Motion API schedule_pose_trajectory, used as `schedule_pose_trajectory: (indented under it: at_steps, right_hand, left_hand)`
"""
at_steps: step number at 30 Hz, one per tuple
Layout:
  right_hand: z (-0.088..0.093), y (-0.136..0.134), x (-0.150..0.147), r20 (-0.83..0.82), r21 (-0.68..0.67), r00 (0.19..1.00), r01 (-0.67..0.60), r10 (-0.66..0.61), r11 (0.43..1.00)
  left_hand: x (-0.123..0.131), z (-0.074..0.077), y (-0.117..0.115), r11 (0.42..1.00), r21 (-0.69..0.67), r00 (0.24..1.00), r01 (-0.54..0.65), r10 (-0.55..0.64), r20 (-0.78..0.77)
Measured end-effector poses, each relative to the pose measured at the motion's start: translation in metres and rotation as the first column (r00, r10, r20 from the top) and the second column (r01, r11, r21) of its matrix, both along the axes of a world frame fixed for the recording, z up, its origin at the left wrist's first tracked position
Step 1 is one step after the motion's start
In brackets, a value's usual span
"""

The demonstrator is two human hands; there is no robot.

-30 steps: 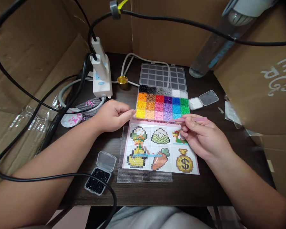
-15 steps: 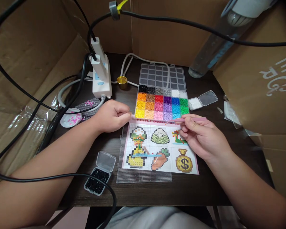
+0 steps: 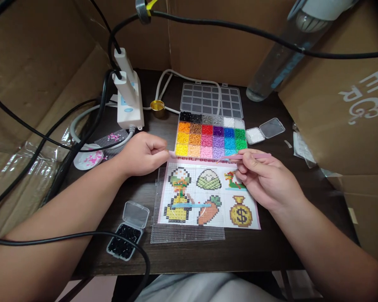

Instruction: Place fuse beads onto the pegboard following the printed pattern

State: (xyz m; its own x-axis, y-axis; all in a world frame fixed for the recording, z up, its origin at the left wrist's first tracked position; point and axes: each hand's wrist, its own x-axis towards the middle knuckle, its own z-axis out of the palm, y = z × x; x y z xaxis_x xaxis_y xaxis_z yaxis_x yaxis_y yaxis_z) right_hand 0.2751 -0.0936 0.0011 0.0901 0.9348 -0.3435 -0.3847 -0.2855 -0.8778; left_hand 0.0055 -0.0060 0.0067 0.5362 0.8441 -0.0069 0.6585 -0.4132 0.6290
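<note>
My left hand [image 3: 143, 154] rests as a closed fist on the dark table, its knuckles by the top left corner of the pattern sheet [image 3: 208, 193]. My right hand [image 3: 264, 178] pinches pink tweezers [image 3: 245, 157], whose tips point left over the near edge of the multicolour bead box [image 3: 210, 135]. The sheet shows several pixel pictures and lies under a clear pegboard [image 3: 164, 233]. A few beads sit on the pegboard over the duck picture [image 3: 179, 195].
A small open case of black beads [image 3: 123, 243] lies near the front edge. A white bead case [image 3: 255, 135], a power strip [image 3: 128, 102], a gold cap [image 3: 157, 108], a dish of pink beads [image 3: 88, 159], black cables and cardboard walls surround the table.
My left hand's forefinger has drawn back from the yellow bead cell into a fist. The view has shifted slightly; my right hand and the tweezers stay put.
</note>
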Motion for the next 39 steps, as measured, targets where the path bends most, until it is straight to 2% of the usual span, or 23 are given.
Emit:
schedule_pose_trajectory:
  at_steps: [11, 17, 28, 39]
  right_hand:
    - [0.002, 0.0023, 0.0036, 0.017, 0.029, 1.0, 0.013, -0.013, 1.0]
    - [0.0028, 0.0023, 0.0052, 0.038, 0.031, 0.999, -0.014, 0.013, 0.999]
    - [-0.0012, 0.0052, 0.0056, -0.012, 0.046, 1.0, -0.019, 0.019, 0.999]
    - [0.002, 0.0061, 0.0051, -0.035, 0.011, 0.999, -0.015, 0.015, 1.0]
  left_hand:
    - [-0.0019, -0.002, 0.002, 1.0, 0.015, 0.999, 0.016, -0.017, 0.03]
    - [-0.0013, -0.0006, 0.0015, 1.0, -0.012, 1.0, 0.001, -0.001, 0.01]
    - [-0.0039, -0.0009, 0.0025, 0.999, 0.02, 0.997, 0.037, -0.036, -0.072]
    - [-0.0056, -0.0018, 0.0038, 0.999, 0.021, 0.995, 0.034, -0.032, -0.096]
